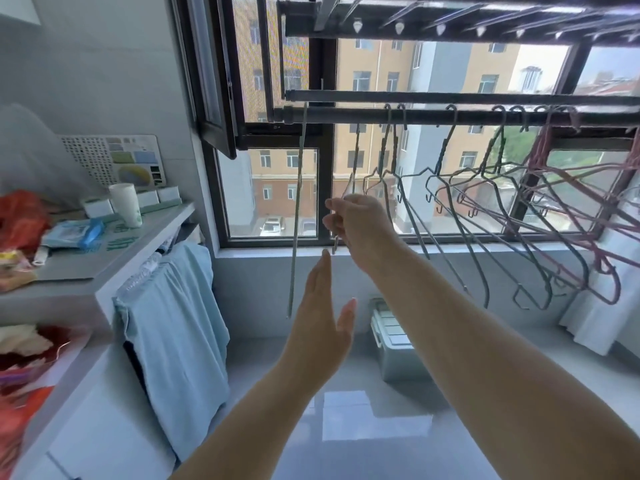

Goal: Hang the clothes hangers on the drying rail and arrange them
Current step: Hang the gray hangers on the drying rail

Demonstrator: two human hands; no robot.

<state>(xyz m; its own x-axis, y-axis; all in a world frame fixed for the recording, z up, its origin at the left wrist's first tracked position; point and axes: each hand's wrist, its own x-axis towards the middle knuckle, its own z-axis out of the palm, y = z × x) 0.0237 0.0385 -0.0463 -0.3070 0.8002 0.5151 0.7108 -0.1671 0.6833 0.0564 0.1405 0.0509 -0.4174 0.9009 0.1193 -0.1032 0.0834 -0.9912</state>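
Observation:
A dark drying rail [346, 115] runs across the window, with a second rail [415, 97] just behind it. Several wire hangers [502, 188] hang from the front rail toward the right, some grey-green, some pink [602, 271]. One thin green hanger [298, 209] hangs edge-on near the rail's left end. My right hand [360, 223] is raised and shut on the lower part of a grey hanger [353, 164] that hangs from the rail. My left hand [325, 313] is below it, flat and open, holding nothing.
A white shelf unit [104, 268] stands at the left with a cup [126, 204], packets and clips on top. Light blue cloth [180, 327] hangs from its side. A grey lidded box [391, 337] sits on the floor under the window sill.

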